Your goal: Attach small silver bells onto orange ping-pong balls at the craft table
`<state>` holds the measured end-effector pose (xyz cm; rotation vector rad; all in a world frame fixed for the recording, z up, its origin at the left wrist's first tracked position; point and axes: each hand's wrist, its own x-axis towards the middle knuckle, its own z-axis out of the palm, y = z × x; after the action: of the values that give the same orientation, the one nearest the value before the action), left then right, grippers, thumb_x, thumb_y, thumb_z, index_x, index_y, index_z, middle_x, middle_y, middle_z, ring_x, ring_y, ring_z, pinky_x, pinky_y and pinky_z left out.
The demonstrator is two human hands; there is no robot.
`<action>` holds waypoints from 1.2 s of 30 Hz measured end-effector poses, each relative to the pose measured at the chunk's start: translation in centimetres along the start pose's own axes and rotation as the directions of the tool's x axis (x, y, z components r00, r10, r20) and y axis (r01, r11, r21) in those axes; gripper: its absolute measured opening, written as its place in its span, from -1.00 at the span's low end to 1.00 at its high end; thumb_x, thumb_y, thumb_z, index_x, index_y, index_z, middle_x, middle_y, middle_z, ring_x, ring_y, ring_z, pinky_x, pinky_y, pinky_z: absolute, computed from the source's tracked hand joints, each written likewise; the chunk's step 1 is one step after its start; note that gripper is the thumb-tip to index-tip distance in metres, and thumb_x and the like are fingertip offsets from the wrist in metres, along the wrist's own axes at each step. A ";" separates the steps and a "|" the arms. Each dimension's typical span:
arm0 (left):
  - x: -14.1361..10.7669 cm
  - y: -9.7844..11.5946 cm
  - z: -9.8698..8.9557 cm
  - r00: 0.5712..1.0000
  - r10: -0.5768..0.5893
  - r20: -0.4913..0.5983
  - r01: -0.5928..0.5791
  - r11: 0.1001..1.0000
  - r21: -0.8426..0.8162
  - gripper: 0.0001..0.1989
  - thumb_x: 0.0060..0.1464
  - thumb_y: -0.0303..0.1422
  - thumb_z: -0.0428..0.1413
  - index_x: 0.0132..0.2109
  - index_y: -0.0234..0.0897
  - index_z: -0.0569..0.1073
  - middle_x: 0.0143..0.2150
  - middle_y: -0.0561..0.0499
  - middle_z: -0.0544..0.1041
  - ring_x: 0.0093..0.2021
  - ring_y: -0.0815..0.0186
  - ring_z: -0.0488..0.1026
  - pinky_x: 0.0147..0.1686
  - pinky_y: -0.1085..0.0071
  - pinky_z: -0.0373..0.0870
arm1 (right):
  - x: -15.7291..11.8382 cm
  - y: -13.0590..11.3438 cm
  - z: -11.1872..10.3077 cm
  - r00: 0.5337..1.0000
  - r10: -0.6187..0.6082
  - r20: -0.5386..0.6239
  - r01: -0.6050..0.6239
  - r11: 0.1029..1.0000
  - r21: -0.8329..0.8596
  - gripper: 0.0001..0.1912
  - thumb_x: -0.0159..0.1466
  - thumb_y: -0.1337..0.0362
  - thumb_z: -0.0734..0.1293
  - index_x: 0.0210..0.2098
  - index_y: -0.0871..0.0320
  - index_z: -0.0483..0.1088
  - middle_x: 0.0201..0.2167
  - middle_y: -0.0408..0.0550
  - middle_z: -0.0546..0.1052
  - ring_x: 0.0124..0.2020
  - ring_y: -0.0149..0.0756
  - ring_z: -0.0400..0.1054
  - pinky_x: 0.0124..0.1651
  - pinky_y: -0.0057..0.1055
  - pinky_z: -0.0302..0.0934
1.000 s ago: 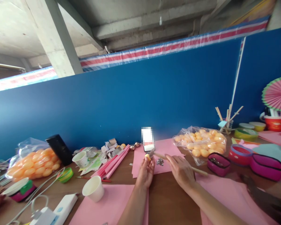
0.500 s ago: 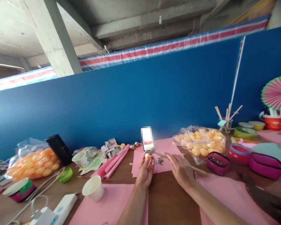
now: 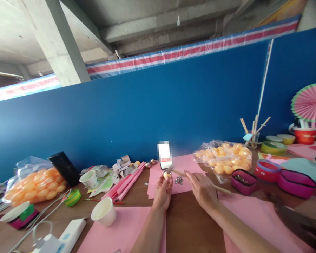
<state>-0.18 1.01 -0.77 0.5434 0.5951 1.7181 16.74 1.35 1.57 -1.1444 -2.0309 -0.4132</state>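
Note:
A small yellow-orange ball (image 3: 167, 174) sits in the fingertips of my left hand (image 3: 162, 193), which is closed around it from below. My right hand (image 3: 203, 189) grips a wooden-handled tool (image 3: 223, 190). Its greyish head touches or nearly touches the top of the ball; the exact kind of tool is too small to make out. Beside the ball, a little pile of shiny metal pieces (image 3: 178, 180) lies on a pink sheet (image 3: 185, 163). A phone (image 3: 166, 164) with a blurred-out screen stands just behind my left hand.
Clear bags of orange balls lie at right (image 3: 228, 170) and left (image 3: 38, 189). A white paper cup (image 3: 104, 212) stands left of my forearm. Purple containers (image 3: 296, 188) line the right side. A power strip (image 3: 73, 232) with cables is at front left, a blue partition (image 3: 137, 116) behind.
The view has shifted very slightly. The ball shows a little more above my left fingertips, and the tool's head stays against or near it. Both hands keep their holds.

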 end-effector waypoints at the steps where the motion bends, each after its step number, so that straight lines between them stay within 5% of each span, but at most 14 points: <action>1: 0.1 0.0 -0.1 1.000 0.001 -0.010 -0.001 1.000 0.006 -0.72 -0.14 -0.51 0.16 -0.20 -0.27 0.40 -0.20 -0.03 0.44 -0.20 0.42 0.40 -0.12 0.50 0.29 | 0.0 0.0 0.0 1.000 0.001 0.004 -0.001 1.000 -0.001 -0.71 0.26 0.28 0.11 -0.04 0.10 0.28 -0.45 -0.07 0.40 -0.37 -0.35 0.24 -0.27 -0.43 0.03; 16: 0.0 0.2 0.2 0.999 0.017 -0.043 -0.013 0.995 0.095 -0.55 -0.17 -0.49 0.18 -0.05 -0.22 0.35 -0.19 -0.02 0.45 -0.18 0.39 0.41 -0.02 0.40 0.24 | -0.1 0.1 0.1 1.000 0.002 0.002 -0.002 1.000 0.021 -0.70 0.26 0.30 0.11 -0.03 0.09 0.27 -0.43 -0.04 0.41 -0.35 -0.32 0.24 -0.27 -0.42 0.02; 36: -0.1 -0.7 0.0 0.976 0.211 -0.059 -0.164 0.883 0.439 -0.49 -0.18 -0.33 0.18 0.00 -0.22 0.32 -0.11 -0.09 0.43 -0.11 0.27 0.37 -0.09 0.31 0.24 | 0.0 0.0 -0.1 1.000 0.003 0.014 -0.003 1.000 0.013 -0.70 0.27 0.31 0.09 -0.04 0.09 0.28 -0.45 -0.05 0.42 -0.36 -0.33 0.24 -0.29 -0.43 0.01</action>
<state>0.36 1.09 -1.28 0.8499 1.0435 1.8105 16.78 1.31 1.67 -1.1456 -2.0414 -0.3909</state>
